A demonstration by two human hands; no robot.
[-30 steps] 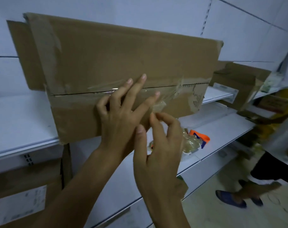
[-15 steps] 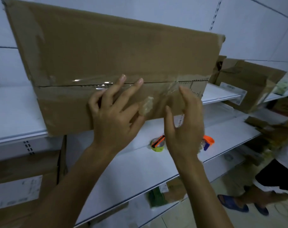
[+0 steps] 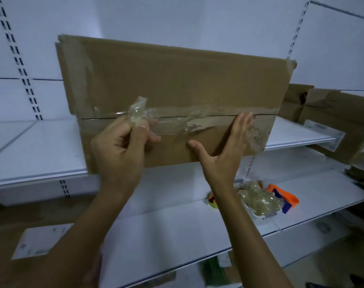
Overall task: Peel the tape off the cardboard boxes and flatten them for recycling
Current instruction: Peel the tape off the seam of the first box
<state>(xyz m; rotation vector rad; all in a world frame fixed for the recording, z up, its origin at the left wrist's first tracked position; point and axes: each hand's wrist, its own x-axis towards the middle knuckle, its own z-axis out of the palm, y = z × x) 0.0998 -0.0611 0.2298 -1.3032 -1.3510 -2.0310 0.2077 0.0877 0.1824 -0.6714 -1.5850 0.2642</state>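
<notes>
A long brown cardboard box (image 3: 177, 80) stands on edge on a white shelf, its taped seam facing me. Clear tape (image 3: 177, 119) runs along that seam and is partly lifted. My left hand (image 3: 122, 150) pinches the crumpled free end of the tape (image 3: 137, 113) at the left part of the seam. My right hand (image 3: 224, 154) lies flat against the box face with straight fingers, right of the peeled stretch.
The white shelf (image 3: 31, 154) carries the box. On the lower shelf (image 3: 177, 229) lie a wad of peeled tape (image 3: 258, 201), an orange and blue tool (image 3: 285, 197) and a yellow-green tape roll (image 3: 213, 202). More cardboard boxes (image 3: 330, 117) sit right, another at lower left (image 3: 31, 235).
My left hand went from lying flat on the box to pinching the tape end and pulling it leftward. My right hand moved onto the box face and flattened there.
</notes>
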